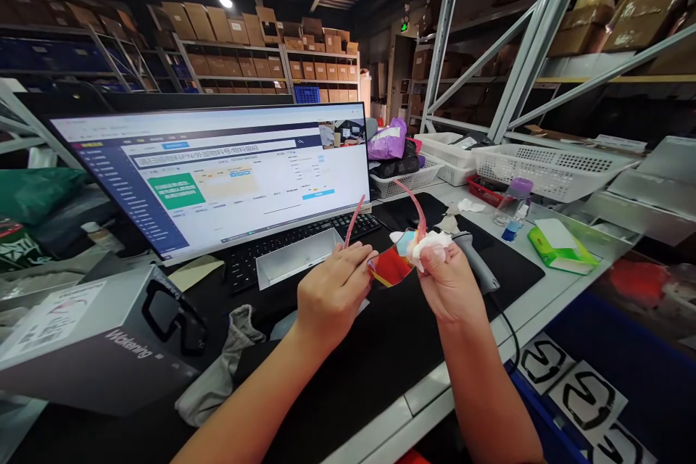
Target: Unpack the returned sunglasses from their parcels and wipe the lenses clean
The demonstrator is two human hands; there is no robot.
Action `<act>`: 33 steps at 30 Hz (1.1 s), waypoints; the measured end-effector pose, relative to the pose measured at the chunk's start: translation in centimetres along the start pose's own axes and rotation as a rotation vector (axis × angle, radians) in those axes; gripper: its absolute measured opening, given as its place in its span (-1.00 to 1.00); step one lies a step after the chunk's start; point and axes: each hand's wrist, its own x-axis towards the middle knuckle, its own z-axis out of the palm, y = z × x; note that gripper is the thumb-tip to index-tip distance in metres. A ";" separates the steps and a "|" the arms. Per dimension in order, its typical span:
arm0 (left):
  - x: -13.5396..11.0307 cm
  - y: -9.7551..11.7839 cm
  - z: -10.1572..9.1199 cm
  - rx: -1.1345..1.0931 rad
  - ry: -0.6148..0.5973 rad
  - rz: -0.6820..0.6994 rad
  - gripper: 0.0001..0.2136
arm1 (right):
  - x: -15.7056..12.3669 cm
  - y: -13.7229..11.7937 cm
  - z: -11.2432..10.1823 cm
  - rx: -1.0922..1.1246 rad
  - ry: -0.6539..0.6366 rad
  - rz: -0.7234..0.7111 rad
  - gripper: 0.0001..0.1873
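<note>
Above the black desk mat, my left hand (336,290) is closed on one side of a pair of sunglasses (392,267) with mirrored orange-red lenses and pink temples pointing up and away. My right hand (449,275) pinches a crumpled white tissue (429,248) against the other side of the sunglasses, near the hinge. Part of the frame is hidden behind my left fingers and the tissue. Just beyond my left hand lies an open silver-white box tray (296,259). A grey barcode scanner (478,264) rests behind my right hand.
A monitor (228,181) stands over a black keyboard (242,268). At left are a grey box (103,341) and a grey cloth pouch (222,370). White baskets (554,170), a clear bottle (514,203) and a green tissue pack (562,245) stand at right. A blue bin (647,355) sits below the desk edge.
</note>
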 end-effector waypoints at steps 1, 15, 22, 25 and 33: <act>0.0 0.0 0.1 -0.004 -0.008 -0.001 -0.77 | 0.1 -0.1 -0.3 -0.040 -0.020 -0.001 -0.54; 1.0 -2.7 -1.6 -0.480 -0.438 -0.089 -0.81 | 1.7 -7.3 -5.7 -0.817 0.040 -0.443 -0.69; 1.1 -3.5 -2.2 -0.535 -0.567 -0.041 -0.77 | 2.4 -8.3 -2.2 -0.660 -0.832 0.461 -0.51; 1.0 -3.5 -2.0 -0.493 -0.602 0.006 -0.76 | 1.8 -6.6 -2.2 -0.496 -0.849 0.676 -0.40; 1.2 -3.4 -1.9 -0.477 -0.556 0.042 -0.84 | 0.8 -5.2 -3.2 -0.532 -0.552 0.455 -0.35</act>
